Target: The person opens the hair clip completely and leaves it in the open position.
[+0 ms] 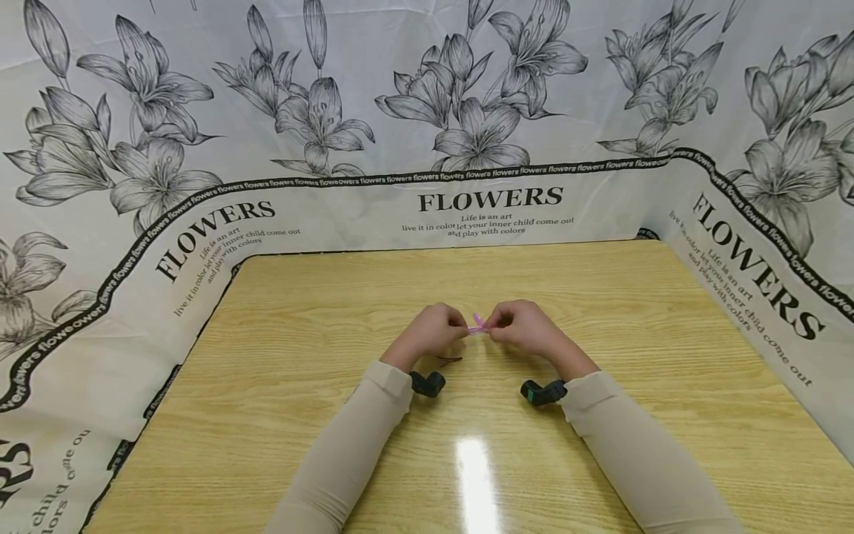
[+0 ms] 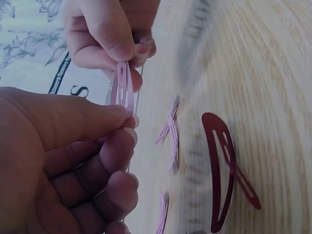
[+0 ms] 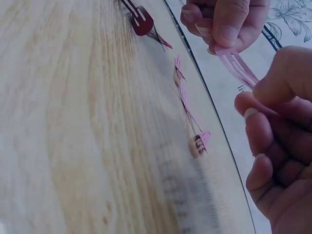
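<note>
A pink snap hair clip [image 2: 122,90] is stretched between the two hands, just above the table. My left hand [image 1: 435,330] pinches one end between thumb and index finger, its other fingers loosely bent. At the opposite end, my right hand [image 1: 523,328] pinches the clip the same way. The clip looks closed flat, its slotted inner tongue lying between the outer arms in the left wrist view. A dark red snap clip [image 2: 214,170], sprung open, lies on the table near my left hand. More pink clips [image 2: 170,134] lie sprung open beyond the held one.
The wood-grain table [image 1: 320,304] reflects a bright light streak near its front. White cloth [image 1: 360,215] printed with flowers and lettering stands around the back and sides. Black wrist cameras [image 1: 427,383] sit on both wrists, close over the table.
</note>
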### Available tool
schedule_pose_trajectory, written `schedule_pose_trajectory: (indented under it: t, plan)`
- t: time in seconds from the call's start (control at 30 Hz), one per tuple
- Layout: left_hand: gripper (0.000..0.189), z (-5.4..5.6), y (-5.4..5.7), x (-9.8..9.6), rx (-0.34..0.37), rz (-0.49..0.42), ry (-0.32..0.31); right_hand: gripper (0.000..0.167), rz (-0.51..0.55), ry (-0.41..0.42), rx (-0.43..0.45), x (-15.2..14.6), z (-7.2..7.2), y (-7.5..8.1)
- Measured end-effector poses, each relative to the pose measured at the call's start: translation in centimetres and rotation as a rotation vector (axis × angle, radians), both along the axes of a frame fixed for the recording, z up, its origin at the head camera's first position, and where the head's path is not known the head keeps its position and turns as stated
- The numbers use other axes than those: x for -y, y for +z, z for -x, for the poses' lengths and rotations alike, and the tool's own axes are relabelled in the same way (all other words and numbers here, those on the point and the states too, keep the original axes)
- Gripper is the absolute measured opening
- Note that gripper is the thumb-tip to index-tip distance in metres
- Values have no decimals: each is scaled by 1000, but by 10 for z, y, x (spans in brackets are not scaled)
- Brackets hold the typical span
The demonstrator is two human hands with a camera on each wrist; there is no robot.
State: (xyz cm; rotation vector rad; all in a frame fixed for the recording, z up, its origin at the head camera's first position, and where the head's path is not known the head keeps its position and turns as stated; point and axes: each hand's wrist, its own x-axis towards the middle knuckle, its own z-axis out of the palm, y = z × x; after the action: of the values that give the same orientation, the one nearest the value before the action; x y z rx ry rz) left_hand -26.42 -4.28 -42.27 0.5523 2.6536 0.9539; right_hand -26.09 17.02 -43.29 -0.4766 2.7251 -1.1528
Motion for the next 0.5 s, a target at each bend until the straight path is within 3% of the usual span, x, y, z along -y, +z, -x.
schedule_pose_trajectory:
  t: [0.33, 0.5]
  plan:
    - [20, -1, -1, 10, -35, -54, 2, 12, 285, -81, 102, 9, -3, -6]
    - [21, -2, -2, 15, -65, -94, 10, 14, 415, -77, 120, 13, -4, -8]
